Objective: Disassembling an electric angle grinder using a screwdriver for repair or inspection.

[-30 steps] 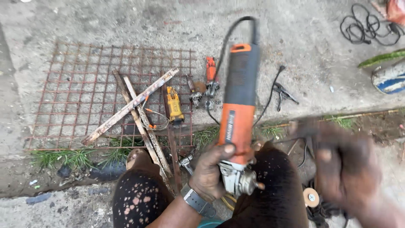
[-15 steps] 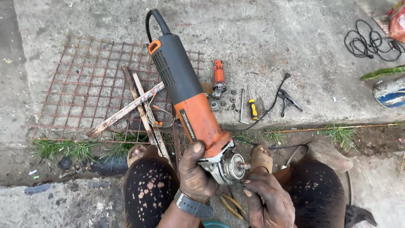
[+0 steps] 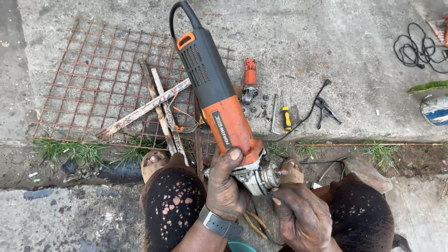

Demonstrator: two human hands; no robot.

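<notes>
1. Left hand [image 3: 226, 189]: fingers clamped around the neck of the orange-and-grey angle grinder [image 3: 219, 105], held over the knees, cable end pointing away.
2. Right hand [image 3: 301, 217]: fingers together at the grinder's bare spindle [image 3: 275, 173], touching the head.
3. Concrete floor beyond: rusty wire mesh [image 3: 93, 79], yellow-handled screwdriver [image 3: 287, 116], pliers [image 3: 326, 111].

Matt orange-and-grey plastic angle grinder [image 3: 219, 107] with bare metal spindle head, gripped by a grime-coated left hand [image 3: 226, 186]; rusted steel mesh [image 3: 93, 79] lies on rough, pitted concrete floor [image 3: 326, 42].
</notes>
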